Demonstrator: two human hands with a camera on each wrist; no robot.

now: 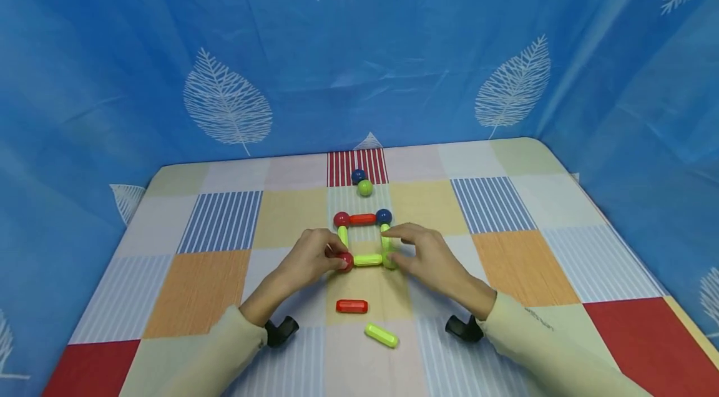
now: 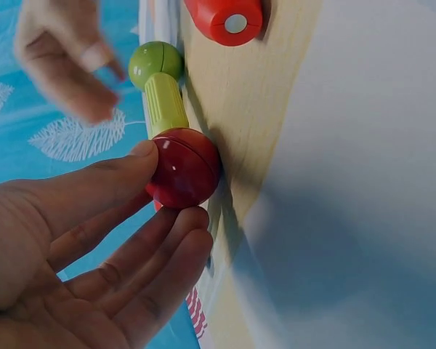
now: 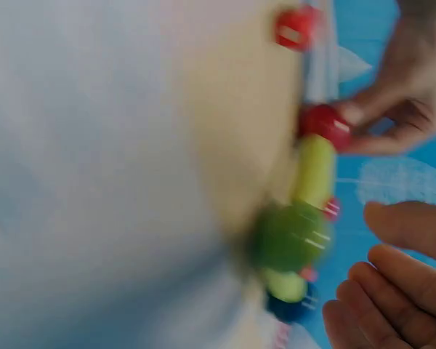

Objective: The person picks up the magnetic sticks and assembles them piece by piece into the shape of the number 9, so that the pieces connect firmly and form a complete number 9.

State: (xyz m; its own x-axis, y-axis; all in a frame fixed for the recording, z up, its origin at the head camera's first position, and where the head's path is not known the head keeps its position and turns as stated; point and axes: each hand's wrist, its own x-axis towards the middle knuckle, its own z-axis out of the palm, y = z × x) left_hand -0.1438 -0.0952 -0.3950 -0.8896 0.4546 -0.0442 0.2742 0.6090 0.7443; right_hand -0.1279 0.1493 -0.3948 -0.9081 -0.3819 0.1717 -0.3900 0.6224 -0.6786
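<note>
Fingers and thumb of the left hand (image 1: 309,258) were pinching the near-left red ball (image 1: 346,263), holding that corner down by the cloth, and across from them the right hand (image 1: 428,258) hovered with its digits loosely spread, gripping nothing, just beside the near-right green ball (image 1: 389,260). Between those two corners ran the near yellow-green rod (image 1: 367,260), and out from them stretched the rest of the four-sided frame: the left yellow-green rod (image 1: 342,235), the far red ball (image 1: 341,219), the red crosspiece (image 1: 362,219), the blue corner ball (image 1: 384,216) and the right yellow-green rod (image 1: 385,238). Whether the left rod met the pinched ball, nobody could tell from there, with fingers in the way! By my reckoning this was the closing and squaring of that frame, so the next move called for a steady left pinch while the free right hand checked the green corner, gently, lest a joint pop loose. Nearer the person lay a loose red rod (image 1: 352,306) and a loose yellow-green rod (image 1: 381,334); beyond the frame, a spare green ball (image 1: 365,188) sat by a spare blue ball (image 1: 358,176), all on the patchwork cloth (image 1: 508,263).
</note>
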